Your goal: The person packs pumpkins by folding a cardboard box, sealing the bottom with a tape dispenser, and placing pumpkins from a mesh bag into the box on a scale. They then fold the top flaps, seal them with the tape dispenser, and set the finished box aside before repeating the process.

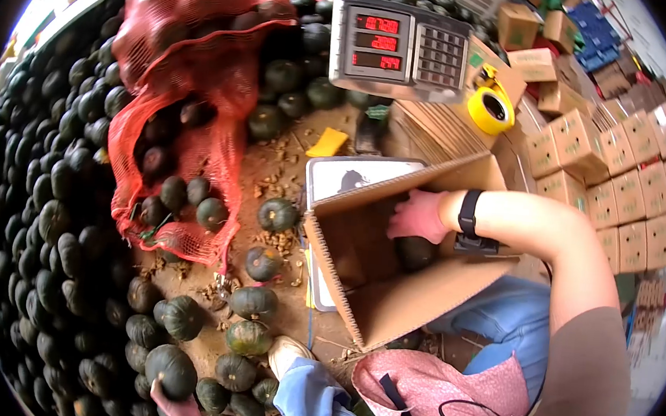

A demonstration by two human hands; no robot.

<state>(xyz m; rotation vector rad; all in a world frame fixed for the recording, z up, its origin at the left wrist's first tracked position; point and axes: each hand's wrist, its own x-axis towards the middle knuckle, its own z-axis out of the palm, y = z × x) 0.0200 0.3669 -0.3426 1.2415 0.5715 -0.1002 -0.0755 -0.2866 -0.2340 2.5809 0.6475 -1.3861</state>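
In a pink glove, my left hand [179, 413] is closed on a dark green pumpkin [170, 371] at the lower left, with the thumb along its underside. My right hand [421, 216], also gloved in pink, reaches inside an open cardboard box [391, 308]. Its fingers look spread toward the box's far inner side. Just below that hand, a dark round pumpkin [418, 252] lies in the shadowed box. The box is tilted on a white-topped platform [326, 177] of the scale. Several loose pumpkins [253, 302] rest on the ground between the two hands.
A scale display [399, 46] with red digits stands behind the box. Yellow tape [490, 111] lies beside flattened cardboard [438, 134]. Red mesh sacks [192, 53] of pumpkins stand at the upper left, a large pumpkin pile [54, 223] along the left, and stacked cartons [629, 170] at the right.
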